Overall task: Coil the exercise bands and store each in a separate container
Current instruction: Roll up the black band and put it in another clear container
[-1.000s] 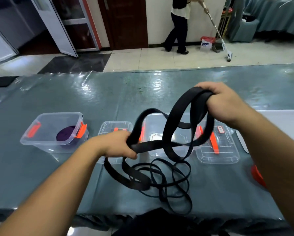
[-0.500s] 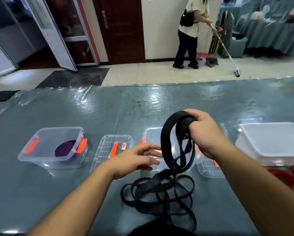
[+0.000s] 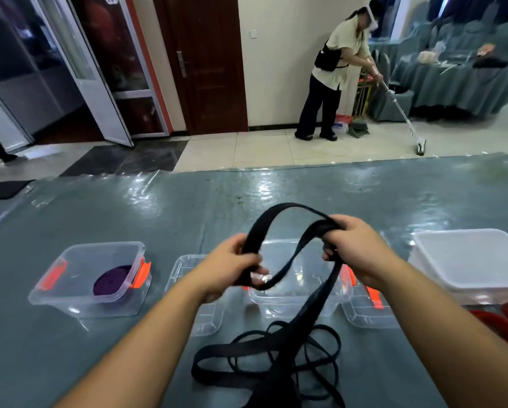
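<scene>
Both hands are on the black band (image 3: 279,213) at the middle of the frame: my left hand (image 3: 235,265) curls its fingers round one stretch of it, and my right hand (image 3: 350,248) grips a bunched loop of it a little higher and to the right, so the strap arches up between them and sags in a second loop below. From my right hand the rest of the band drops down to the surface (image 3: 99,348) and ends in a loose tangle at the bottom centre of the frame, so by my reckoning this coil is barely begun. Behind my hands, in the middle of the frame, an open clear container (image 3: 300,301) stands with nothing in it that I can see; I judge that is where this band will go. A clear lid (image 3: 188,266) lies flat just left of it and another clear lid (image 3: 367,316) just right of it, both partly hidden by my arms. Further out at the left of the frame, a second clear container (image 3: 70,257) with orange latches already holds a purple band (image 3: 111,282) wound into a neat disc, so one band looks done, though that box is not yet closed. At the right of the frame sits a white tub (image 3: 467,257) with its lid on, and just below it, at the right edge, a red band (image 3: 503,319) lies uncoiled on the surface, still waiting. So I count one stored, one in hand, and at least one untouched.
</scene>
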